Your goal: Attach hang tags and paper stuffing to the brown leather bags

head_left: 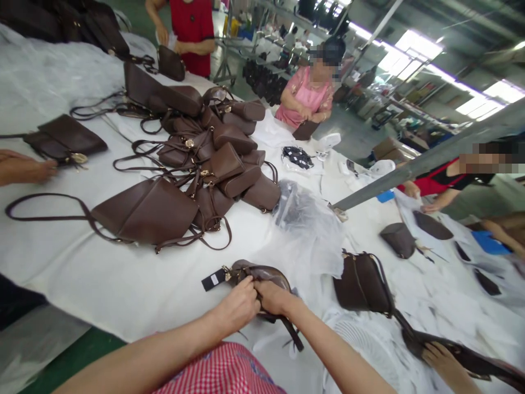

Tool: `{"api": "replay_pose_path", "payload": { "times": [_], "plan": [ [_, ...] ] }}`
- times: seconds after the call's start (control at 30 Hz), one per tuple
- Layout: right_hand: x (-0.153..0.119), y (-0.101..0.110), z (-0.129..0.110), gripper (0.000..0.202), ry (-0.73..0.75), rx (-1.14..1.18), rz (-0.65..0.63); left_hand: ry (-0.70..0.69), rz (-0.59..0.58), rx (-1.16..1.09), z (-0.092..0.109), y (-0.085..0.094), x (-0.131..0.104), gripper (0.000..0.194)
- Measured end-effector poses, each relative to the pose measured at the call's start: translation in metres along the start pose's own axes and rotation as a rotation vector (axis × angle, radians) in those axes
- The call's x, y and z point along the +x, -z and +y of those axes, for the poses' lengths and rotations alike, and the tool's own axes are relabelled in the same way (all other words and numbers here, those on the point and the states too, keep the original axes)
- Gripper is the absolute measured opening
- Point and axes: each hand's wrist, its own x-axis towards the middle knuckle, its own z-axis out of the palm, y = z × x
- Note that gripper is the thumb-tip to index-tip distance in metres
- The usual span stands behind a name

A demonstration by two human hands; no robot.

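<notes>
A brown leather handbag (273, 273) lies on the white table right in front of me, with a black tag (214, 279) hanging off its left end. At the bag's opening, my left hand (245, 300) is closed, its fingertips pinching the edge. My right hand (274, 298) grips the bag just beside it, its fingers curled in at the opening and partly hidden. Both hands nearly touch each other. A dark strap (292, 334) sticks out below my right wrist. What lies inside the bag is out of sight.
Beyond my hands is a heap of brown handbags (143, 210) with loose straps. Clear plastic wrapping (305, 230) lies right of it, near a slanting metal post (369, 186). Another brown bag (363, 282) and a white fan (361, 350) are at right. Co-workers' hands reach in from both sides.
</notes>
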Motion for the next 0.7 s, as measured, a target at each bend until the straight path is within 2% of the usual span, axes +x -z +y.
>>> {"api": "replay_pose_path", "payload": {
  "times": [0.1,0.2,0.3,0.43,0.53,0.63,0.7],
  "plan": [
    [-0.044,0.001,0.005,0.028,-0.053,-0.013,0.193,-0.114,-0.104,0.174,0.007,0.011,-0.004,0.019],
    [-0.077,-0.007,0.016,0.023,-0.160,-0.015,0.424,-0.180,-0.208,0.227,0.014,0.015,-0.008,0.016],
    [-0.094,-0.025,0.021,0.016,-0.278,0.004,0.514,-0.206,-0.257,0.201,0.019,0.016,-0.006,0.015],
    [-0.096,-0.052,0.005,0.018,-0.426,-0.047,0.568,-0.210,-0.282,0.185,0.022,0.023,0.002,0.019],
    [-0.087,-0.062,-0.005,0.020,-0.544,-0.025,0.584,-0.246,-0.341,0.211,0.026,0.026,0.003,0.020],
    [-0.075,-0.063,0.002,0.015,-0.579,0.068,0.566,-0.337,-0.411,0.200,0.031,0.026,0.004,0.018],
    [-0.074,-0.064,0.011,0.016,-0.569,0.150,0.615,-0.345,-0.478,0.194,0.037,0.025,0.007,0.021]
  ]
}}
